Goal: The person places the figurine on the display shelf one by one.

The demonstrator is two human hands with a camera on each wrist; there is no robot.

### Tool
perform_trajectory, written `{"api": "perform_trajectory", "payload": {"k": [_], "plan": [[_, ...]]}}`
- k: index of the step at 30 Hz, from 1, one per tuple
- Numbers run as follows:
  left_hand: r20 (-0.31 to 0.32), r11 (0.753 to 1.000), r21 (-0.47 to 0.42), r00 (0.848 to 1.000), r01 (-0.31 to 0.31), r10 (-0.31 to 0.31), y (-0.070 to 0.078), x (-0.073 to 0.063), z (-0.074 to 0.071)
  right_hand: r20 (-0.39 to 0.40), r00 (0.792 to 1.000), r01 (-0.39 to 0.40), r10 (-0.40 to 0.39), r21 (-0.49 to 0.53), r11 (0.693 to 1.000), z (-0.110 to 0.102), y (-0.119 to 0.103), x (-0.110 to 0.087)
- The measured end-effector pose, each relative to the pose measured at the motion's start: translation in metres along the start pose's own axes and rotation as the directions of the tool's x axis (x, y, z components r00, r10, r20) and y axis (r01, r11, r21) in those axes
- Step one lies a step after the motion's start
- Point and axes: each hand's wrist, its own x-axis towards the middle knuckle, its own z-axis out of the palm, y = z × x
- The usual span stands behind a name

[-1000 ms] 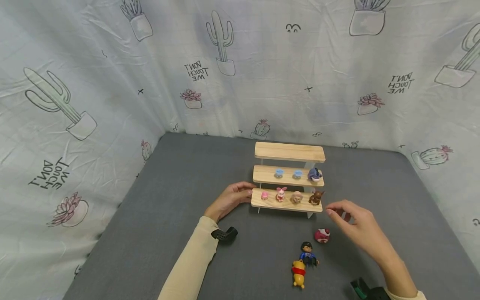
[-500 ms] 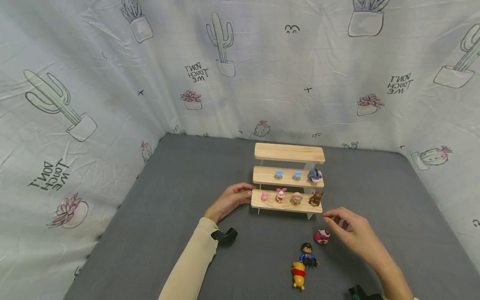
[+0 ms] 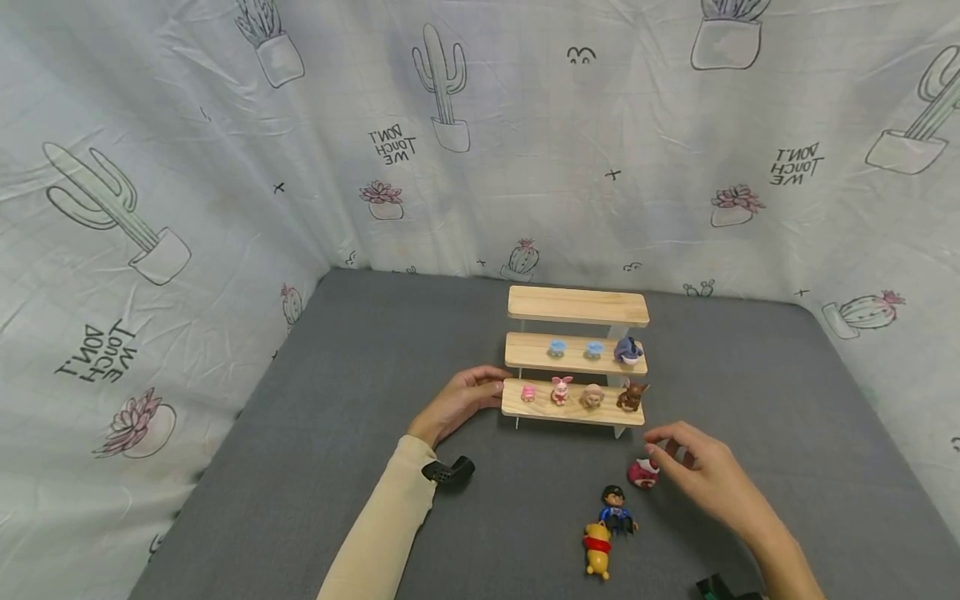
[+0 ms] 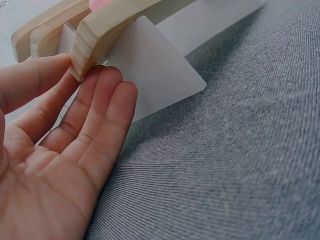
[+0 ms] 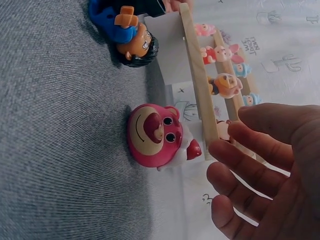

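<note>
My left hand (image 3: pixel 459 404) pinches the left end of the lowest board of a three-tier wooden display shelf (image 3: pixel 577 306), thumb and fingertips at the board's corner in the left wrist view. My right hand (image 3: pixel 708 479), fingers slightly bent, holds nothing. It hovers just right of and above a round pink bear figurine (image 5: pixel 150 134), which sits on the grey table in front of the shelf. In the right wrist view, a gap shows between fingertips and bear. The bear has a white top with a red tip.
Near the bear lie a toy figure in blue (image 3: pixel 617 510) and a yellow bear figurine (image 3: pixel 597 550) with a red shirt. On the lowest board stand several small figurines, including a pink piglet (image 3: pixel 560 392); a blue-grey donkey figurine (image 3: pixel 628 351) and two light-blue pieces occupy the middle one.
My right hand has moved down and slightly left, from beside the shelf's right end to the pink bear. The left hand stays at the shelf.
</note>
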Motion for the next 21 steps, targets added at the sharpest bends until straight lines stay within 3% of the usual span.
{"api": "perform_trajectory", "payload": {"k": [9, 16, 21], "plan": [[-0.003, 1.0, -0.002, 1.0, 0.001, -0.001, 0.0017, -0.0006, 0.0013, 0.056, 0.998, -0.015, 0.016, -0.004, 1.0, 0.0043, 0.0053, -0.0018], [-0.01, 1.0, -0.007, 1.0, 0.014, -0.015, 0.0014, 0.0001, 0.0015, 0.185, 0.981, -0.06, 0.052, 0.043, 0.997, 0.0039, 0.0075, -0.0021], [-0.011, 1.0, -0.01, 1.0, 0.013, -0.013, -0.0006, 0.0012, 0.0004, 0.224, 0.974, -0.055, 0.043, 0.047, 0.997, 0.006, 0.01, -0.0022]]}}
